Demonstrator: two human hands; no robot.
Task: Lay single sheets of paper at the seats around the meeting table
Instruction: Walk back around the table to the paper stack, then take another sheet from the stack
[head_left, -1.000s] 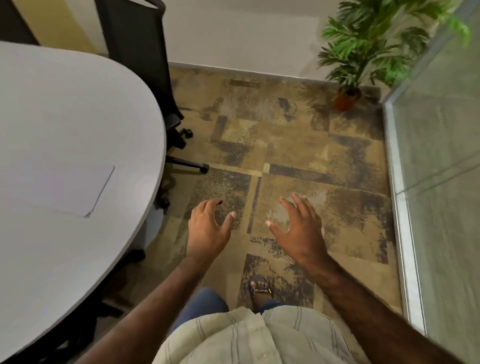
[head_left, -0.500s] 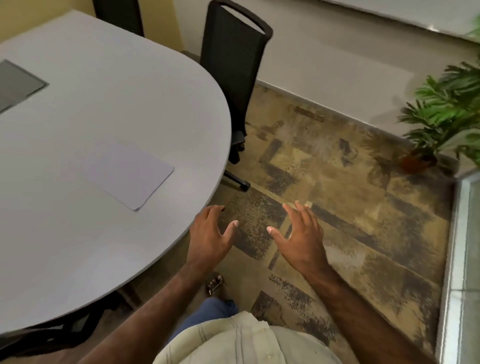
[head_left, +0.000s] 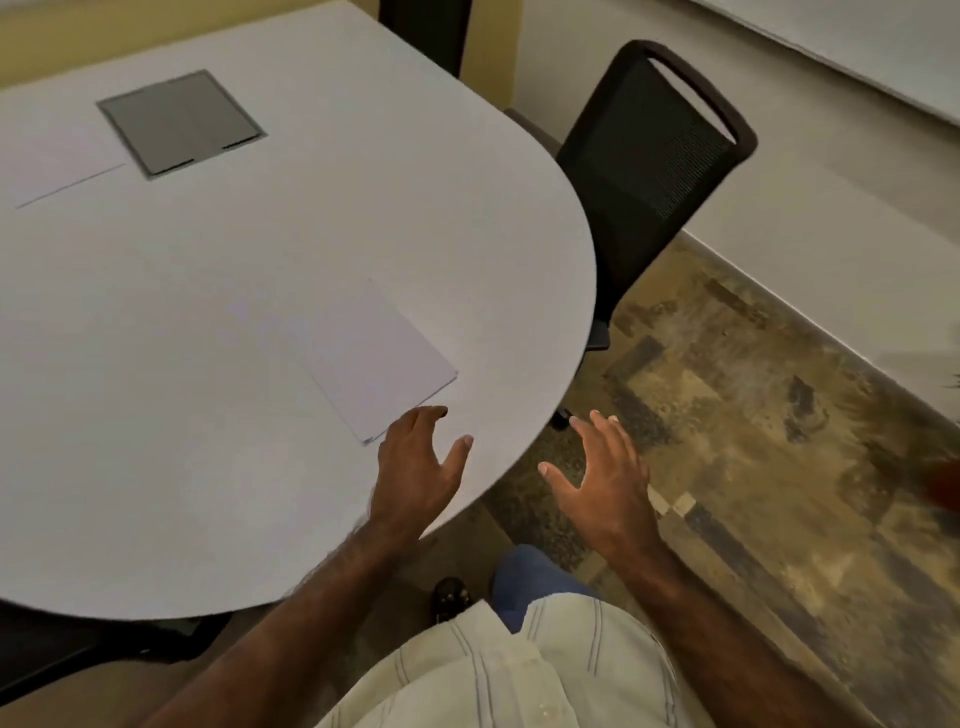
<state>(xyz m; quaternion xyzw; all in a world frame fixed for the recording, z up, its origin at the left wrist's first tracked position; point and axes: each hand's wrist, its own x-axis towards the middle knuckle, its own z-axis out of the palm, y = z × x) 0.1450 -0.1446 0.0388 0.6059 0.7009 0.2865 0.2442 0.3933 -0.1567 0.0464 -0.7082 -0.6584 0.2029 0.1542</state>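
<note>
A stack of white paper lies on the rounded grey meeting table, near its curved right edge. My left hand hovers over the table just in front of the stack's near corner, fingers apart, holding nothing. My right hand is out past the table edge above the carpet, open and empty too. A single white sheet lies at the table's far left, partly cut off by the frame.
A grey cable hatch is set into the tabletop at the back. A black mesh office chair stands at the table's right curve, another dark chair back behind. Patterned carpet and a wall lie to the right.
My view has swung left and up, bringing the table and stack toward the centre. My left hand now sits over the table by the stack instead of over the carpet.
</note>
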